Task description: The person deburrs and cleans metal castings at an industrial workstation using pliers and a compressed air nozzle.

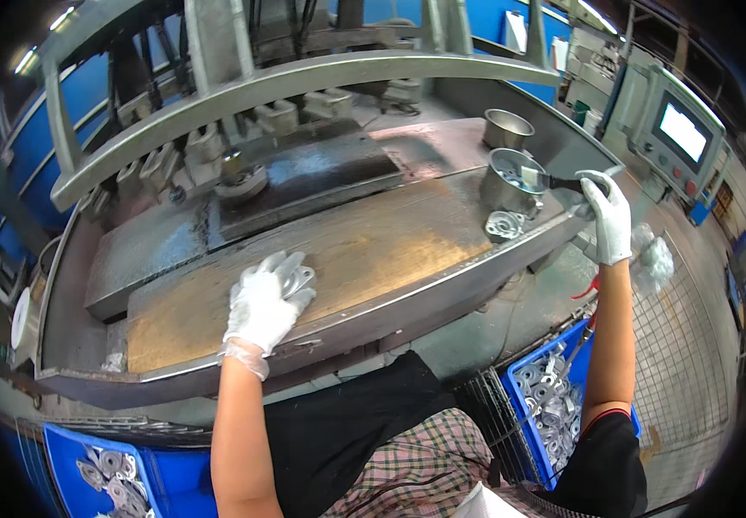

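Observation:
In a white glove, my left hand (265, 300) is closed round a small grey metal casting (301, 278) over the worn wooden board (390, 231). My right hand (610, 220), also gloved in white, reaches to the tray's right corner. Its fingers grip the black handle of a brush (563, 183). The brush's pale head sits inside a metal pot (502, 192). Just in front of that pot lies another casting (504, 225). A second metal pot (508, 129) stands behind it.
A metal-walled tray (373, 312) surrounds the board. Behind rises a machine frame with a long crossbar (321, 73) and hanging clamps. Blue bins of castings stand at lower left (144, 457) and lower right (511, 380). A control panel (679, 129) is at far right.

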Available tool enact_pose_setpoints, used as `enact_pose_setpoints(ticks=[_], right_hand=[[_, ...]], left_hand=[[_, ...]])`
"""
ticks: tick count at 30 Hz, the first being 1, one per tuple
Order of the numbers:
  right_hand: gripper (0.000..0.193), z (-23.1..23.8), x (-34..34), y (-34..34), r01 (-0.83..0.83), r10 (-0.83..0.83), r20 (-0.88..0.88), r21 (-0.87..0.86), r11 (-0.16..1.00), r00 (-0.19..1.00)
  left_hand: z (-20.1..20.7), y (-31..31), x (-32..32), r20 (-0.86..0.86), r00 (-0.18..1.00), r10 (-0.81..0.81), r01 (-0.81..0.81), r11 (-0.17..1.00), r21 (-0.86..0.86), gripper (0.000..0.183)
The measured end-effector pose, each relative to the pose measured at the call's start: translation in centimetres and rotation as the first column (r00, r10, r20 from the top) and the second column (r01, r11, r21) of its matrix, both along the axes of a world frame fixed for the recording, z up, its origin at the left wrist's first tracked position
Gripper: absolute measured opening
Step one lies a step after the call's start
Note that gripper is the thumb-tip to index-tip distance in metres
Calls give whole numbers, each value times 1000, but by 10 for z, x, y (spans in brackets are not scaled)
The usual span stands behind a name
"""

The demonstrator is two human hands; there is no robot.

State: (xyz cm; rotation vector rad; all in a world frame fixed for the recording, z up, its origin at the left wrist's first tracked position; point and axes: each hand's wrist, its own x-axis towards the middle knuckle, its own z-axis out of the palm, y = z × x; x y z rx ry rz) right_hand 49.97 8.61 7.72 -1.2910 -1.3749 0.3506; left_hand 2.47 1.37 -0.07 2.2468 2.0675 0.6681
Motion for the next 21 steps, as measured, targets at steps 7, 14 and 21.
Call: enact_pose_setpoints(ticks=[7, 14, 21], right_hand=[[33, 3, -130, 83, -456, 422, -450, 36, 889, 787], [30, -3, -251, 163, -579, 503, -579, 65, 813, 642], [30, 6, -282, 164, -539, 475, -543, 48, 841, 693]], left_hand=[[2, -3, -3, 4, 1000, 17, -17, 1000, -5, 56], [4, -1, -5, 3, 1000, 15, -14, 998, -69, 57], [1, -2, -7, 3, 1000, 16, -16, 997, -77, 57]])
